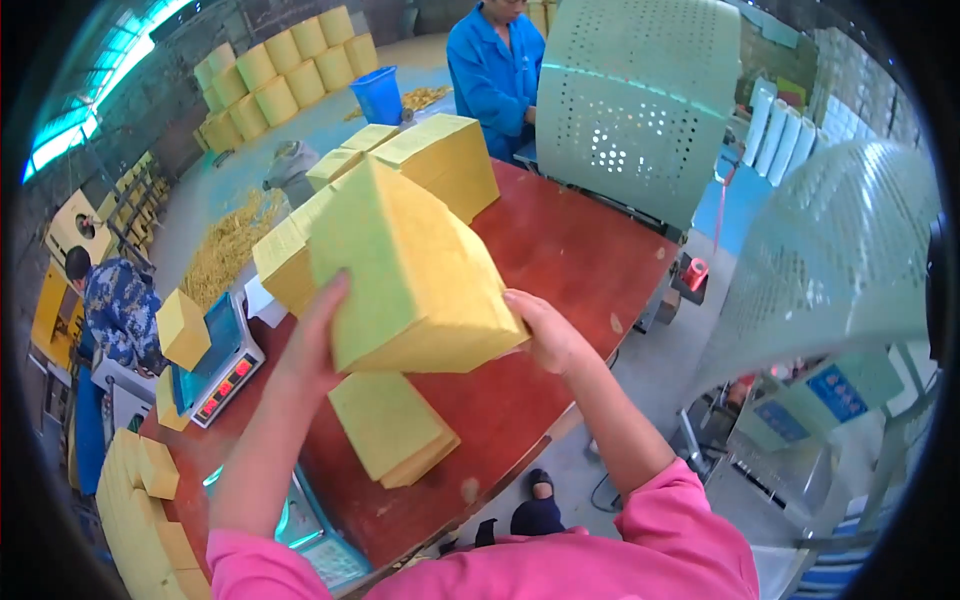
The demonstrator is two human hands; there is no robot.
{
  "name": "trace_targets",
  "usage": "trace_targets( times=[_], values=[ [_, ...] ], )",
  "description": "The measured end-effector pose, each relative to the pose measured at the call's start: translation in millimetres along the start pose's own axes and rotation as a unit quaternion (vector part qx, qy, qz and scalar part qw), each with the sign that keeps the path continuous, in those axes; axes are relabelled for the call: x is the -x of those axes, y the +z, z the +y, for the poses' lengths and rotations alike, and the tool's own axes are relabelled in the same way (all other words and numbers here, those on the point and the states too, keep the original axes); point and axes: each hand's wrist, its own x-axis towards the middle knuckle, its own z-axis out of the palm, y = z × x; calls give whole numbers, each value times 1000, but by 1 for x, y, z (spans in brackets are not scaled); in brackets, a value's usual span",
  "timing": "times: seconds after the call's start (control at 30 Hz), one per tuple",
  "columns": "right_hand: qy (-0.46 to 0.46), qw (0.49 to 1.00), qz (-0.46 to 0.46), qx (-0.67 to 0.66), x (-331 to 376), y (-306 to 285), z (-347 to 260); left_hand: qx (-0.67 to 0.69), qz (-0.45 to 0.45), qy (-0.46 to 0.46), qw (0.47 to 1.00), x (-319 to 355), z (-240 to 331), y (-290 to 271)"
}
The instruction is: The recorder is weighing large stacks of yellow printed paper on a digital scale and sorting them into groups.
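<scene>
Both our hands clamp one thick yellow block [415,270] between them — the left hand [318,335] lies flat against its near-left face with the fingers extended upward, and the right hand [545,330] presses the lower right corner, fingers curled against the side. Neither hand is closed into a fist; each is spread open and pushed onto the block. We hold the block tilted, raised clear above the red-brown table [570,250], near the centre of the view.

Directly below the block, at 6 o'clock from it, a smaller yellow stack [393,425] lies flat on the table, apart from our hands. At 12 o'clock from the block, further yellow stacks [440,155] stand on the far part of the table; one stack at 9 o'clock sits just behind the block's left edge.

At 8 o'clock from the left hand, a weighing scale [225,360] with a red display rests at the table's edge, with a yellow piece [183,328] just beside it.

At 12 o'clock, beyond the table, a person in a blue jacket [492,70] stands beside a perforated pale-green cover [640,100]. A blue bucket [379,95] stands on the floor at 11 o'clock — behind it, stacked yellow bundles [280,65]. Another person in patterned blue [118,310] bends over at 9 o'clock.
</scene>
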Motion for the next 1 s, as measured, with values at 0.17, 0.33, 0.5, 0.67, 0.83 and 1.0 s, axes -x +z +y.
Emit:
trace_targets(
  times=[0.17,0.33,0.5,0.67,0.83,1.0],
  values=[
    [80,996,-10,42,-70,-119,-16,33,-30,-102,994,-125,-58,39],
    [73,984,159,23,-157,-191,-14,61,-10,-123,990,-232,-95,69],
    [-107,895,373,218,-177,-240,-8,107,-1,-143,984,-330,-123,137],
    [-268,738,421,453,-95,-218,33,-71,237,-2,969,-408,-124,196],
    [-213,755,367,501,-114,-201,35,-55,212,-138,966,-438,-88,213],
    [-186,696,342,604,-123,-191,30,-108,258,-95,955,-466,-82,208]
  ],
)
